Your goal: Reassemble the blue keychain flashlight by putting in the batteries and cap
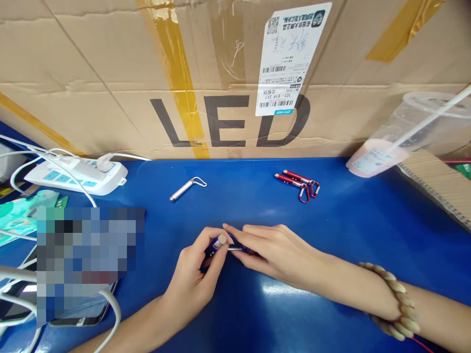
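Between the thumb and fingers of my left hand (pixel 195 267) is a small blue keychain flashlight (pixel 218 242), its round end facing up toward me. My right hand (pixel 275 249) pinches the blue carabiner clip (pixel 243 248) beside it; my fingers partly cover the clip, and I cannot tell how it joins the tube. Farther back on the blue table lies a silver keychain flashlight (pixel 181 190) with its own clip. Two red keychain flashlights (pixel 289 180) with red clips rest side by side at the back right.
A large cardboard box (pixel 110 59) stands along the back of the blue table (pixel 257 314). White cables and a power strip (pixel 79 176) are at the left, near a phone (pixel 86 314) and a blurred-out patch. A plastic cup with a straw (pixel 377 156) and a cardboard piece (pixel 437 181) sit at the right.
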### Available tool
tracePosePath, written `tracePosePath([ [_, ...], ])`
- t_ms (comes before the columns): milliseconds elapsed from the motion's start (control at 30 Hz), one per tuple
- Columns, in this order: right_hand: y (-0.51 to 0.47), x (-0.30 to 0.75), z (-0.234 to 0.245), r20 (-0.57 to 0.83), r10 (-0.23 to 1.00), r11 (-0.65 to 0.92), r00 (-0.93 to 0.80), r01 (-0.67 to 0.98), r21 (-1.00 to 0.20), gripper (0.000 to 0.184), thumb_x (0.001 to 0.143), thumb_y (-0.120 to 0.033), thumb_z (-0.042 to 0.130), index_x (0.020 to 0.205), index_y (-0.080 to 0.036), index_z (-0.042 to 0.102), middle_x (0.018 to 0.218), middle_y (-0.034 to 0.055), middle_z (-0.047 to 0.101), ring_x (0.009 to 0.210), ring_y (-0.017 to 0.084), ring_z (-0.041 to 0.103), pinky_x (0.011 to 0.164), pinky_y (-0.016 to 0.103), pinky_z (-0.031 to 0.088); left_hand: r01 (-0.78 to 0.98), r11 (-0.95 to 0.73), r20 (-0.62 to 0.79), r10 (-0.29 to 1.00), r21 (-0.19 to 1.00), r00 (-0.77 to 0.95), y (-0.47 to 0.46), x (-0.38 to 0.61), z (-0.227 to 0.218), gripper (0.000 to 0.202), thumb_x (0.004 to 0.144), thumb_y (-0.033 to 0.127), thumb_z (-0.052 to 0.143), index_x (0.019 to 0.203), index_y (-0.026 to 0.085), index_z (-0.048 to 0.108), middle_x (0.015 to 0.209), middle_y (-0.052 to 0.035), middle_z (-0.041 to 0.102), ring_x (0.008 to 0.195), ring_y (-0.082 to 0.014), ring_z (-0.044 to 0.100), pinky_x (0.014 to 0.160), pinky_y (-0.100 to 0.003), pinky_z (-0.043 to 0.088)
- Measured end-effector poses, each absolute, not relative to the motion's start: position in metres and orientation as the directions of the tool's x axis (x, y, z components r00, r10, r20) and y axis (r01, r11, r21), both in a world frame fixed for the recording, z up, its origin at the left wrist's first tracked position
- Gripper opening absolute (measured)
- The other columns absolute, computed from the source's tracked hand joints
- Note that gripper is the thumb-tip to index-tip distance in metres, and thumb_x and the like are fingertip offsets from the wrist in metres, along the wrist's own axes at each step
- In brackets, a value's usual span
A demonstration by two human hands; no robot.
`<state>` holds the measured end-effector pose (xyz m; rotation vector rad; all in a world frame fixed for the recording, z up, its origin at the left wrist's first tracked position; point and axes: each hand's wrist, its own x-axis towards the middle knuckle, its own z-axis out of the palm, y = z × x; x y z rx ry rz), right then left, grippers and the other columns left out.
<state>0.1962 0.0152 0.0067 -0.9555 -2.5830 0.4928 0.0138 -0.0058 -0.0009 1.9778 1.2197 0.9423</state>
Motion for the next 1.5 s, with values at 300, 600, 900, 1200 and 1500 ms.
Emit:
tracePosePath([
  [300, 0.016, 0.196, -0.001, 0.352, 0.603, 0.796, -0.716, 0.512, -0.323, 0.030, 0.095, -0.028, 0.034, 0.100, -0.011, 0.057, 0.068, 0.0004, 0.056, 0.056, 0.010, 0.052, 0.048, 0.022, 0.038, 0.447, -0.349, 0.202, 0.917, 0.824, 0.343, -0.006, 0.014, 0.001, 0.009, 0.087, 0.014, 0.043, 0.089, 0.022, 0.048, 0.067, 0.0073, 0.053, 0.048, -0.0035, 0.042, 0.044, -0.008, 0.037],
  [600, 0.016, 0.195, -0.002, 0.394, 0.603, 0.796, -0.694, 0.487, -0.360, 0.028, 0.094, -0.024, 0.036, 0.100, -0.010, 0.058, 0.064, -0.0005, 0.051, 0.054, 0.010, 0.046, 0.048, 0.022, 0.036, 0.416, -0.352, 0.203, 0.910, 0.838, 0.361, -0.008, 0.013, -0.001, 0.010, 0.088, 0.014, 0.043, 0.088, 0.022, 0.047, 0.066, 0.0074, 0.053, 0.050, -0.0034, 0.043, 0.046, -0.008, 0.037],
  [900, 0.014, 0.192, -0.001, 0.399, 0.630, 0.768, -0.666, 0.459, -0.446, 0.032, 0.094, -0.024, 0.034, 0.091, -0.010, 0.063, 0.060, -0.0004, 0.049, 0.054, 0.009, 0.046, 0.051, 0.020, 0.040, 0.359, -0.261, 0.120, 0.922, 0.896, 0.369, -0.010, 0.014, 0.000, 0.005, 0.089, 0.020, 0.045, 0.087, 0.020, 0.050, 0.066, 0.0043, 0.057, 0.056, -0.0068, 0.051, 0.051, -0.014, 0.040],
  [1200, 0.013, 0.196, 0.001, 0.259, 0.741, 0.605, -0.619, 0.449, -0.658, 0.037, 0.092, -0.029, 0.041, 0.127, -0.015, 0.048, 0.087, 0.0043, 0.056, 0.070, 0.010, 0.055, 0.063, 0.022, 0.049, 0.387, -0.217, 0.117, 0.957, 0.896, 0.265, -0.006, 0.012, 0.000, 0.008, 0.088, 0.022, 0.047, 0.089, 0.020, 0.055, 0.079, 0.0015, 0.062, 0.068, -0.0095, 0.056, 0.063, -0.018, 0.044],
  [1500, 0.019, 0.196, 0.010, 0.104, 0.725, 0.515, -0.681, 0.435, -0.739, 0.019, 0.090, -0.024, 0.046, 0.091, -0.014, 0.062, 0.070, -0.0016, 0.052, 0.059, 0.007, 0.048, 0.056, 0.018, 0.041, 0.398, -0.274, 0.145, 0.934, 0.875, 0.326, -0.004, 0.012, -0.001, 0.009, 0.088, 0.016, 0.045, 0.087, 0.021, 0.052, 0.078, 0.0035, 0.062, 0.068, -0.0068, 0.058, 0.062, -0.012, 0.045],
])
